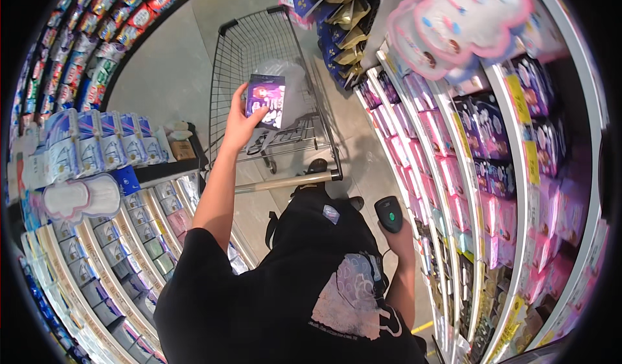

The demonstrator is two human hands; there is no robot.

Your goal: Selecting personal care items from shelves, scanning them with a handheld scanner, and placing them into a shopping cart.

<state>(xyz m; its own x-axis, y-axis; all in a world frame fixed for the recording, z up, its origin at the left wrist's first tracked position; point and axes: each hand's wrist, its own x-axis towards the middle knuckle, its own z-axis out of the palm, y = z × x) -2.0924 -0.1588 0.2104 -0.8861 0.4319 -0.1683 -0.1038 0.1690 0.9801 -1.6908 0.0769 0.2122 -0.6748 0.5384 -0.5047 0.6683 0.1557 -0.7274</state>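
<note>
Left hand (241, 125) is raised at arm's length, its grip closed on the lower left edge of a flat purple rectangular packet with a picture on its face (265, 100); thumb in front, fingers behind. The packet hangs above the basket of a grey wire shopping trolley (241, 46), directly over a white plastic bag (289, 82) lying inside it. Right hand (396, 229) sits low and near the body, grip wrapped fully round a black handheld scanner with a green button (389, 213), face up. Shelves of pink and purple packets (453, 169) stand beyond the right grip. Judgement: the packet is at the point of being lowered into the trolley; the next move calls for bringing it down clear of the wire rim before letting go.
</note>
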